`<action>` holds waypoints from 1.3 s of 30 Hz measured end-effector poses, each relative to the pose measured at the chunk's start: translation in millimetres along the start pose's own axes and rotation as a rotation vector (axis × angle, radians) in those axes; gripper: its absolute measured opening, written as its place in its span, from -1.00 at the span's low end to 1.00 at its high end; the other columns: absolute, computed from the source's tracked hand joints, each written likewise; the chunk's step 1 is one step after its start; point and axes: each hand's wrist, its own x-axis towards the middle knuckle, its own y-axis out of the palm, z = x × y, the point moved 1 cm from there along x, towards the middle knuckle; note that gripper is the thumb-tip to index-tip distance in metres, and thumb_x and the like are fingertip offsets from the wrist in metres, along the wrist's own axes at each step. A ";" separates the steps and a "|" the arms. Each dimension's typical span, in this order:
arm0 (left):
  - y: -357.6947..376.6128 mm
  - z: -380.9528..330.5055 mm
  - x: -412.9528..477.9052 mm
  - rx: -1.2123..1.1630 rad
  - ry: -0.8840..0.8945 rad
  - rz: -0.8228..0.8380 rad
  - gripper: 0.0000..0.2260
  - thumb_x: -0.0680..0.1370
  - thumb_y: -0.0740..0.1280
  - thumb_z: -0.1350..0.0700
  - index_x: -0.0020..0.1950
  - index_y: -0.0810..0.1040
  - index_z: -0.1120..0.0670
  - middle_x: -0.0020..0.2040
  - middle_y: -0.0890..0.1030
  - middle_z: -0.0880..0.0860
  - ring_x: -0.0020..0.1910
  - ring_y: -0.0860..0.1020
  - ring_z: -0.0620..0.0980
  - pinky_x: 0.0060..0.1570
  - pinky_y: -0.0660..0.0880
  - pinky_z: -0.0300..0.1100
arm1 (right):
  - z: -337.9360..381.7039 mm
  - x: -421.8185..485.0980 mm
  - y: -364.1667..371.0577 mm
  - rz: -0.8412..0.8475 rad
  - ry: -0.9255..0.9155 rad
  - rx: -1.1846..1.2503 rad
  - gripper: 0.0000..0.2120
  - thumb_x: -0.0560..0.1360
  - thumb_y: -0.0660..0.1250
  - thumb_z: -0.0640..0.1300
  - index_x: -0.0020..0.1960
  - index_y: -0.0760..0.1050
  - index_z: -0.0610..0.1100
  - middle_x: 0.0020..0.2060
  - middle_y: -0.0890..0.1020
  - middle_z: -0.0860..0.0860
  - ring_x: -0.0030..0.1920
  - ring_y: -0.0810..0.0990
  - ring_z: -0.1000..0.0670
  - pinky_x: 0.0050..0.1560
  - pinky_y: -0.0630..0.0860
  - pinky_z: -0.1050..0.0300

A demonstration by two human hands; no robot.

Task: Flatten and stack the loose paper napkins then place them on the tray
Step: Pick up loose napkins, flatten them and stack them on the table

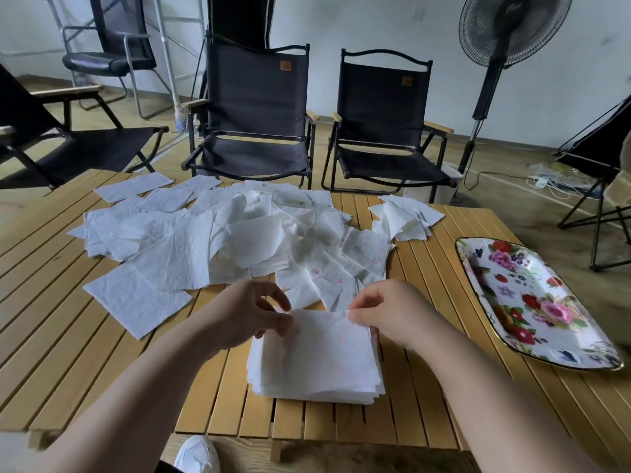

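A neat stack of white napkins [316, 365] lies on the slatted wooden table [102, 370] near its front edge. My left hand [246, 314] pinches the far left corner of the top napkin, and my right hand [386, 310] pinches its far right corner. Beyond them a large loose heap of napkins [218, 237] spreads over the middle of the table, some crumpled, some flat. A smaller pile of napkins [406, 218] sits at the far right. The floral tray [536, 302] rests on the table's right side with nothing on it.
Two black folding chairs [256, 107] [386, 121] stand behind the table, and another folding chair [51, 138] is at the left. A standing fan [505, 35] and cables are at the back right. A white shoe [198, 455] shows below the table's front edge.
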 end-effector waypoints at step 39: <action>2.0 17.4 36.4 0.241 0.038 -0.297 -0.95 0.57 0.36 0.05 -0.02 0.62 -0.03 -0.14 0.61 -0.13 -0.19 0.54 -0.18 -0.29 0.37 -0.33 | -33.5 67.6 35.0 -0.189 0.133 -0.082 -0.93 0.47 0.42 -0.12 -0.18 0.56 -0.04 -0.26 0.62 0.07 -0.29 0.59 0.09 -0.33 0.51 0.19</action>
